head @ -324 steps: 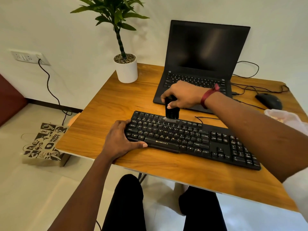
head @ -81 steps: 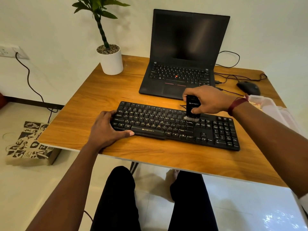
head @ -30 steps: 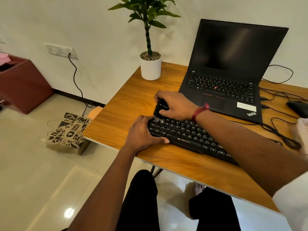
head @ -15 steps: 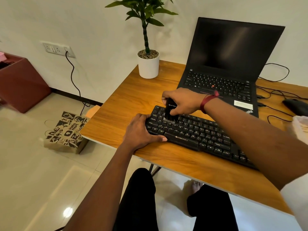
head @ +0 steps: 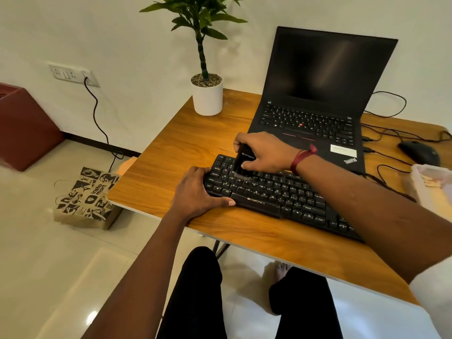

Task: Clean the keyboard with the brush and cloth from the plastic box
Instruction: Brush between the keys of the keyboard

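Desk (head: 171, 155): R hand (head: 263, 151) grips brush (head: 243, 162) on keyboard (head: 281, 192), L hand (head: 195, 194) holds its end; box (head: 423, 192) contents unclear.

The black Zebronics keyboard (head: 281, 192) lies flat on the wooden desk (head: 171, 167), set at a slant just in front of the laptop (head: 318, 94), its left end held by the left hand (head: 195, 194). The small black brush (head: 244, 162) stands nearly upright, bristles down on the upper-left keys, gripped by the right hand (head: 264, 152). The translucent plastic box (head: 420, 189) sits at the desk's right edge, with something pale inside.
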